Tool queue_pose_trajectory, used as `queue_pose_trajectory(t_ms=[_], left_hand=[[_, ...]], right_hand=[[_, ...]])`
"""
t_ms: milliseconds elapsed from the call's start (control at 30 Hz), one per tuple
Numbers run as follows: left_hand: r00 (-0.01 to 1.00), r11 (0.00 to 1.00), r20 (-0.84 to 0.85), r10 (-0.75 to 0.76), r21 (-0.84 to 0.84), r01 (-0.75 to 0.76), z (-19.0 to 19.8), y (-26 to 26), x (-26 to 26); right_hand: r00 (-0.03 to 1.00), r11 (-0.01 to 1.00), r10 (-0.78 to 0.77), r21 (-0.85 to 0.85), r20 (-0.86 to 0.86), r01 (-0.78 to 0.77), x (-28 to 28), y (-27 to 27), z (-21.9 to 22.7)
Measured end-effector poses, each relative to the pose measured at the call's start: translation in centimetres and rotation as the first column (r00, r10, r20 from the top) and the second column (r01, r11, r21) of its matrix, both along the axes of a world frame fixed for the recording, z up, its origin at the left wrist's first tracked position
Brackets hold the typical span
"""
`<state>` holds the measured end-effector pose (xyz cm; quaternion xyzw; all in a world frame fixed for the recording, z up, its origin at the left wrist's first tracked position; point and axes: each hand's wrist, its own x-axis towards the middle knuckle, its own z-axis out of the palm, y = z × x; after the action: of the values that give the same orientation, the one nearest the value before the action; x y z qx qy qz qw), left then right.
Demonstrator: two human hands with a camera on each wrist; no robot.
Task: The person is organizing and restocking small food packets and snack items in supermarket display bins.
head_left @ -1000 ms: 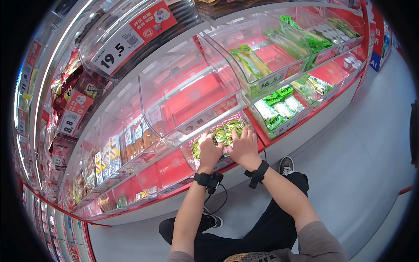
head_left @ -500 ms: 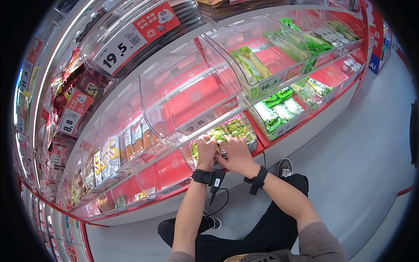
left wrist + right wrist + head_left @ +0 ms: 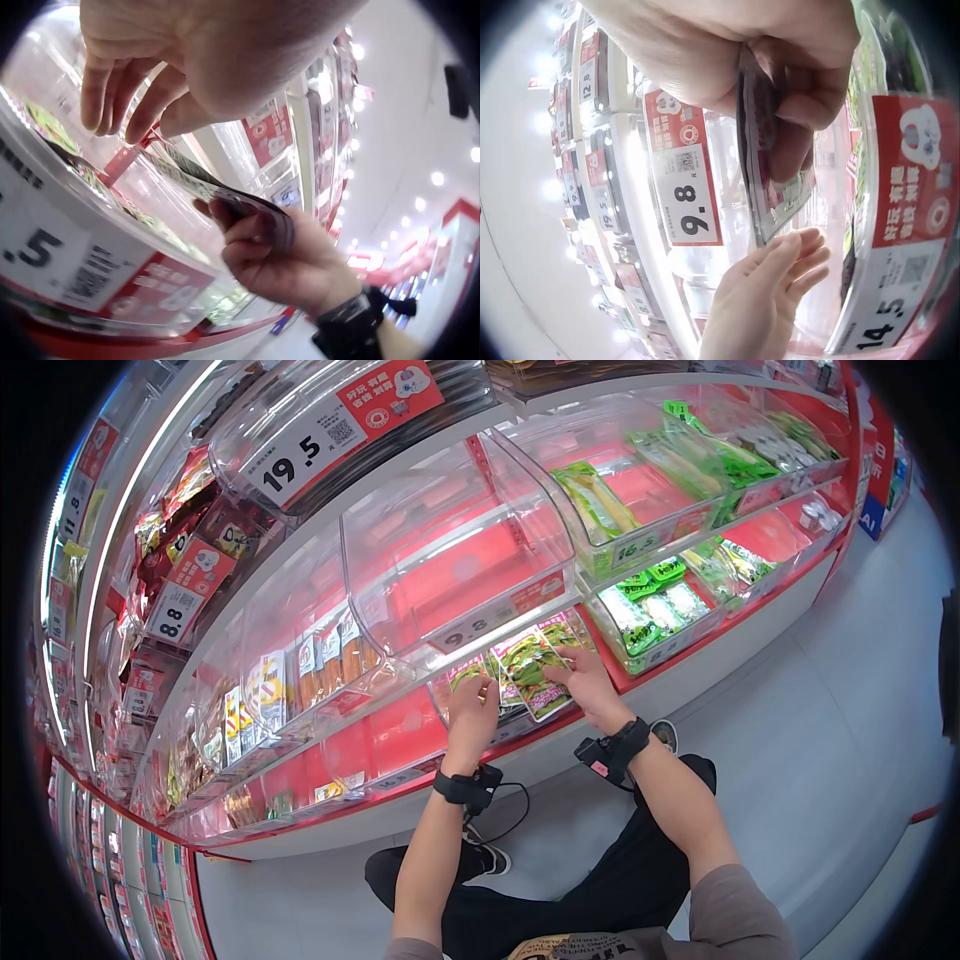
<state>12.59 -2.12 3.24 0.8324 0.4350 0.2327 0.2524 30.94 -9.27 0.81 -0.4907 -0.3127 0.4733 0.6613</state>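
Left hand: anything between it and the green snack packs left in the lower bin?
Nothing visible. The left hand hangs over the open top of the lower bin, right above the green packs. The right hand holds a pack off to the side.

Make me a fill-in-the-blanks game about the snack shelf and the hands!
The right hand grips a stack of green snack ____.
The price tag on the clear bin above the hands reads ____.
The left hand reaches into the ____ bin below that tag.
Each wrist wears a ____ strap.

Missing words: packets; 9.8; clear; black
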Motion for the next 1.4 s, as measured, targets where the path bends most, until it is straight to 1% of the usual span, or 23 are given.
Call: queue_pose_trajectory(t_ms=[33, 67, 100, 200, 233, 333, 400, 467, 533, 600, 633, 700, 767, 833, 933, 967, 1033, 1133, 1167, 1267, 1333, 1367, 1400], left_hand=[[0.995, 0.977, -0.100, 0.031, 0.212, -0.009, -0.6, -0.4, -0.2], [0.978, 0.910, -0.191, 0.082, 0.414, 0.005, -1.0, -0.7, -0.2], [0.973, 0.952, -0.205, 0.109, 0.303, -0.043, -1.3, -0.8, -0.1], [0.940, 0.961, -0.294, 0.171, 0.262, -0.093, -3.1, -0.5, -0.1], [0.941, 0.929, -0.272, 0.204, 0.355, -0.099, -2.7, -0.7, 0.0], [0.927, 0.979, -0.329, 0.180, 0.147, -0.138, -1.0, -1.5, -0.1], [0.891, 0.924, -0.438, 0.121, 0.377, 0.059, -2.6, -0.4, -1.4], [0.878, 0.861, -0.453, 0.155, 0.497, 0.105, -1.5, -1.2, -1.5], [0.899, 0.841, -0.361, 0.247, 0.541, -0.013, 0.1, -2.6, -0.8], [0.918, 0.806, -0.299, 0.262, 0.591, -0.038, 0.8, -3.6, -0.3], [0.926, 0.788, -0.267, 0.268, 0.614, -0.051, 0.9, -4.0, 0.0], [0.977, 0.785, -0.160, 0.142, 0.619, -0.012, 0.0, -4.5, 0.5], [0.997, 0.777, -0.068, 0.025, 0.629, 0.023, -0.8, -5.2, 0.9], [1.000, 0.851, 0.010, 0.018, 0.525, -0.020, -2.1, -5.3, 0.7], [0.991, 0.898, 0.127, 0.036, 0.431, -0.088, -4.0, -5.5, 0.3], [0.987, 0.903, 0.157, 0.040, 0.417, -0.103, -4.0, -5.8, 0.1], [0.963, 0.914, 0.258, 0.081, 0.365, -0.175, -3.8, -6.4, 0.1], [0.909, 0.913, 0.416, 0.034, 0.357, -0.197, -3.9, -6.9, 0.5], [0.902, 0.931, 0.430, 0.028, 0.318, -0.180, -4.1, -7.2, 0.7], [0.887, 0.969, 0.462, -0.030, 0.232, -0.088, -3.2, -8.3, 1.5], [0.878, 0.978, 0.463, -0.125, 0.205, 0.031, -2.0, -8.9, 1.7], [0.834, 0.987, 0.532, -0.143, 0.134, 0.084, -2.1, -8.8, 1.4], [0.772, 0.990, 0.619, -0.140, 0.112, 0.089, -2.2, -8.5, 1.2]], right_hand=[[0.995, 0.997, -0.079, 0.004, 0.068, 0.079, 0.0, 0.3, -0.9], [0.978, 0.987, -0.158, 0.013, 0.135, 0.158, 0.1, 0.6, -2.0], [0.960, 0.975, -0.222, 0.026, 0.168, 0.221, 0.1, 1.1, -3.0], [0.985, 0.987, -0.161, 0.016, 0.059, 0.160, 0.1, -0.4, -0.6], [0.982, 0.984, -0.177, 0.007, 0.065, 0.177, 0.1, -0.4, -0.6], [0.977, 0.979, -0.197, -0.028, 0.085, 0.200, 0.1, -0.7, -0.6], [0.981, 0.983, -0.170, -0.052, 0.097, 0.175, 0.3, -0.8, -0.2], [0.989, 0.989, -0.143, 0.030, -0.022, 0.144, 0.2, -0.6, -0.5], [0.981, 0.993, -0.083, 0.069, -0.178, 0.097, 0.1, -0.5, -0.5], [0.930, 0.997, 0.005, 0.071, -0.368, 0.022, -0.4, -0.7, -0.2], [0.910, 0.996, 0.073, 0.076, -0.409, -0.045, -0.7, -0.9, 0.3], [0.849, 0.979, 0.203, 0.093, -0.488, -0.181, -1.1, -1.4, 1.1], [0.869, 0.975, 0.213, 0.037, -0.446, -0.220, -1.3, -0.8, -0.3], [0.888, 0.975, 0.206, 0.010, -0.411, -0.221, -1.3, -0.3, -1.2], [0.951, 0.964, 0.232, -0.079, -0.205, -0.252, -1.0, -0.8, 0.0], [0.979, 0.972, 0.200, -0.117, -0.027, -0.202, -1.1, -1.1, 0.6], [0.936, 0.982, 0.135, -0.172, 0.324, -0.081, -1.5, -1.8, 1.3], [0.973, 0.975, 0.203, -0.116, 0.110, -0.190, -1.7, -0.6, -0.8], [0.967, 0.961, 0.241, -0.121, -0.083, -0.250, -1.7, -0.3, -1.2], [0.969, 0.968, 0.202, -0.123, -0.144, -0.220, -1.8, -0.8, -0.6], [0.995, 0.984, 0.096, -0.155, 0.039, -0.089, -2.2, -1.8, 0.8], [0.990, 0.987, 0.043, -0.161, 0.132, -0.021, -2.3, -2.0, 1.2], [0.980, 0.991, 0.010, -0.133, 0.201, 0.017, -2.1, -1.5, 0.1]])
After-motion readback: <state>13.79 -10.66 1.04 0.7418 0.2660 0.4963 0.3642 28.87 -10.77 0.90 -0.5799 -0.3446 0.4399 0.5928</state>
